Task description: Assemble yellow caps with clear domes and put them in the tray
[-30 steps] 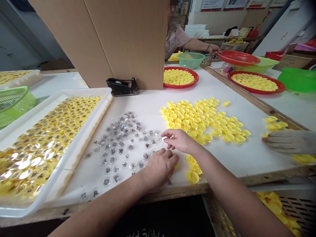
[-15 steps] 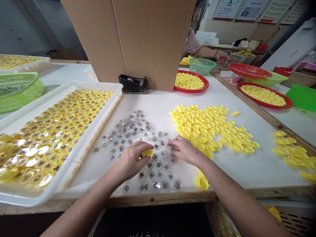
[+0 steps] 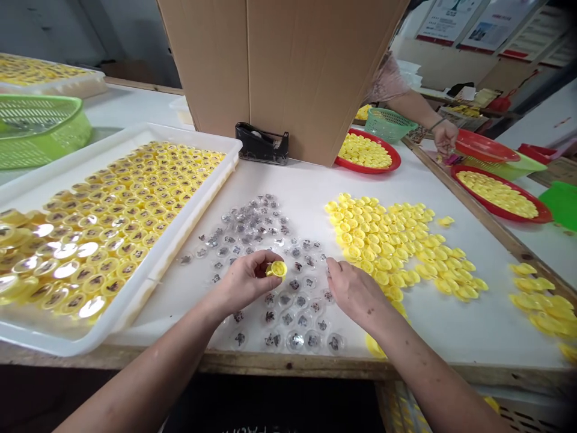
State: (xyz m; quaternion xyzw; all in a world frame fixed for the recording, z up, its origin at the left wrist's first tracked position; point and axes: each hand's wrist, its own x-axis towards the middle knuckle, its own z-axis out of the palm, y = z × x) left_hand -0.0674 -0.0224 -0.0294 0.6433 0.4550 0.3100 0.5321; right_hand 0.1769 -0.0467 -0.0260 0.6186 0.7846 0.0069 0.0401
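Table [image 3: 297, 180] was kinda cluttered. Yellow cup [image 3: 278, 269] was pinched by left hand [image 3: 246, 278], droppable if loosened; right hand [image 3: 354, 290], grip unclear.

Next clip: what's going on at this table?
The person's left hand holds a small yellow cup above clear discs with dark prints. The right hand is at the discs' right edge; whether it grips one is unclear. Loose yellow cups lie farther right, and a white tray at left holds many yellow pieces with dark centres.
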